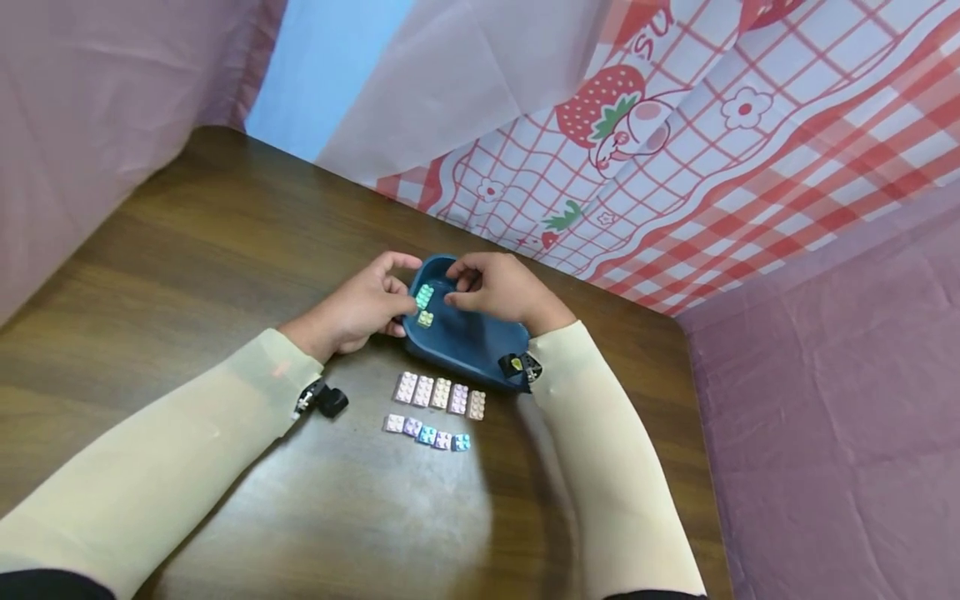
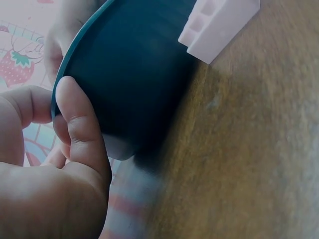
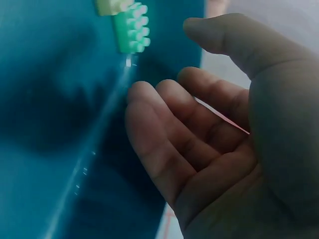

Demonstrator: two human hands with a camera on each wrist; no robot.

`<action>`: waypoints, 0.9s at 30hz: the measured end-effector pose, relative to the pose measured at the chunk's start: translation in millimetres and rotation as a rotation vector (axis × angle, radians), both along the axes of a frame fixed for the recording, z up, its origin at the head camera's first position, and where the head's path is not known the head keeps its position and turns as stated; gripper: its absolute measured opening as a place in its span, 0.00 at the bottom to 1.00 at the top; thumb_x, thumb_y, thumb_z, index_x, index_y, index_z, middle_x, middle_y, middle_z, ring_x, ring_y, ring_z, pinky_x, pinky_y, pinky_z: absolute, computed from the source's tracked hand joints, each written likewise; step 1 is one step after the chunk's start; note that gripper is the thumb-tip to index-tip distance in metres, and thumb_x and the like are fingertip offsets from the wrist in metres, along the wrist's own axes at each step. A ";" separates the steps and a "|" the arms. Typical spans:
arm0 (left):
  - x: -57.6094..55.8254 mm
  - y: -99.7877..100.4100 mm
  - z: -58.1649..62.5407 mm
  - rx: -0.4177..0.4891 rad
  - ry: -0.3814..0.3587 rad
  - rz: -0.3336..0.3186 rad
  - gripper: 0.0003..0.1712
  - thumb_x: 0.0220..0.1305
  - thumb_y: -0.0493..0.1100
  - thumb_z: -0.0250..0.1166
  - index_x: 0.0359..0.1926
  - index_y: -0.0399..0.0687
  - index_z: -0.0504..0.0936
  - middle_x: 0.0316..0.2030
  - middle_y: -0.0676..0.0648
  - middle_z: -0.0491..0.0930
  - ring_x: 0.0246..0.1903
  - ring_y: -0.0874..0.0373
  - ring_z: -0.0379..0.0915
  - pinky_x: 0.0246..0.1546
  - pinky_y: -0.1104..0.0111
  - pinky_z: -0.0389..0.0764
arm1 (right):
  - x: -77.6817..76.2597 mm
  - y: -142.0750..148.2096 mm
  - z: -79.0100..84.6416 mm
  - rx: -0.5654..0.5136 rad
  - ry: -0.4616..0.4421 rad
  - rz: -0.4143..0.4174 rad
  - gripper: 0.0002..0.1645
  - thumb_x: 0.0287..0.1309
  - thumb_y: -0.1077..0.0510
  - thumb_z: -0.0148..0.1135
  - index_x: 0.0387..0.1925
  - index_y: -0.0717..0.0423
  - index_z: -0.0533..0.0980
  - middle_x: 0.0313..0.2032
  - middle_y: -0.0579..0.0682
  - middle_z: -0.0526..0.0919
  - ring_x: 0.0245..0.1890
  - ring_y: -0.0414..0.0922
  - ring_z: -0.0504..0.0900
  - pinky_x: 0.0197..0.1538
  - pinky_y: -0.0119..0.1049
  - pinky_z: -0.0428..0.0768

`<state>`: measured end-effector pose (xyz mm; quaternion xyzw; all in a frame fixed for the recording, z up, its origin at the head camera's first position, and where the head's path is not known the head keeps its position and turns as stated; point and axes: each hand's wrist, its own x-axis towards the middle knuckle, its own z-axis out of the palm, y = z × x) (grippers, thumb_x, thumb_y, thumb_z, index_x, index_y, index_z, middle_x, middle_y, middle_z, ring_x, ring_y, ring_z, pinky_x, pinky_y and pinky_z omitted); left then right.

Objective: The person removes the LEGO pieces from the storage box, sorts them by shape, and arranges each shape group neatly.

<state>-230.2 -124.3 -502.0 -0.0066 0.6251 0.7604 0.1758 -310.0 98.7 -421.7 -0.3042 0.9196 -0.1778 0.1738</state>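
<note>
A dark blue plastic tray [image 1: 468, 337] with raised walls stands on the table. My left hand [image 1: 363, 307] pinches its left rim, the thumb pressed against the outer wall in the left wrist view. Inside, near that end, lie a green toy building brick [image 1: 424, 297] and a smaller yellow brick [image 1: 425, 319]. Over the far side of the tray hangs my right hand [image 1: 501, 287]; its fingers [image 3: 154, 134] are loosely bent and hold nothing, apart from the green brick in the right wrist view.
In front of the tray, a row of longer pastel bricks [image 1: 441, 393] lies side by side. Nearer me is a row of small square bricks [image 1: 427, 434], some blue. A strawberry-patterned cloth [image 1: 600, 142] hangs behind the wooden table [image 1: 330, 517], pinkish curtains [image 1: 825, 417] at the sides.
</note>
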 end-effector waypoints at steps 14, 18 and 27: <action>-0.3 -1.4 -0.7 0.026 -0.010 -0.020 0.41 0.66 0.29 0.63 0.74 0.59 0.61 0.41 0.42 0.74 0.27 0.55 0.75 0.28 0.68 0.86 | -8.0 -24.2 -26.5 0.117 0.033 0.033 0.31 0.58 0.37 0.75 0.54 0.52 0.83 0.32 0.40 0.87 0.31 0.37 0.84 0.38 0.33 0.84; -0.9 -0.8 -2.2 0.018 -0.008 -0.013 0.40 0.66 0.30 0.63 0.74 0.60 0.62 0.40 0.43 0.75 0.27 0.55 0.75 0.27 0.68 0.86 | -8.7 -27.2 -31.2 0.148 0.040 0.047 0.30 0.58 0.36 0.74 0.53 0.52 0.83 0.32 0.40 0.87 0.31 0.37 0.85 0.38 0.34 0.85; -1.7 -0.1 -3.6 0.035 0.007 -0.009 0.40 0.65 0.29 0.63 0.74 0.58 0.62 0.38 0.43 0.74 0.25 0.56 0.74 0.25 0.69 0.85 | -7.7 -35.4 -36.8 0.153 0.085 0.051 0.22 0.59 0.38 0.73 0.45 0.49 0.84 0.27 0.39 0.86 0.26 0.38 0.84 0.33 0.34 0.84</action>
